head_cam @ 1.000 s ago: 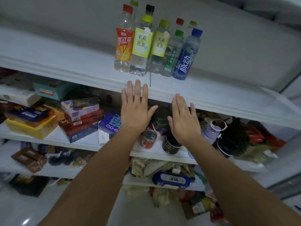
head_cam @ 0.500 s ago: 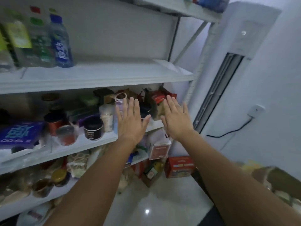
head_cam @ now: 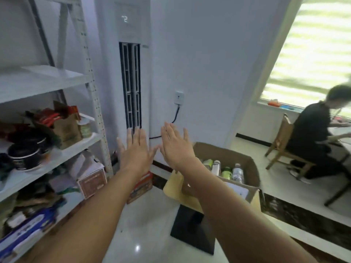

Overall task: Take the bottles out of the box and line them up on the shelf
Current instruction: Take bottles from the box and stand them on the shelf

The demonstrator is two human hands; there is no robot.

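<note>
Cardboard box (head_cam: 249,168), part-hidden by forearm, bottles (head_cam: 237,173) blurred; left hand (head_cam: 135,154), right hand (head_cam: 176,147) spread, empty; row on shelf (head_cam: 43,82) gone from view.

The plain white wall (head_cam: 199,63) is bare but for a small white wall socket (head_cam: 179,98) with a black cable (head_cam: 175,116) hanging from it. Just beside it stands a tall white air cooler (head_cam: 133,73) with a long dark slot down its front. The shiny white tile floor (head_cam: 117,243) has a dark stone strip (head_cam: 303,217) across it. On the right, bright daylight comes through a big window with striped blinds (head_cam: 313,44). Near it a person in dark clothes (head_cam: 311,137) sits on a brown wooden chair (head_cam: 284,149).
</note>
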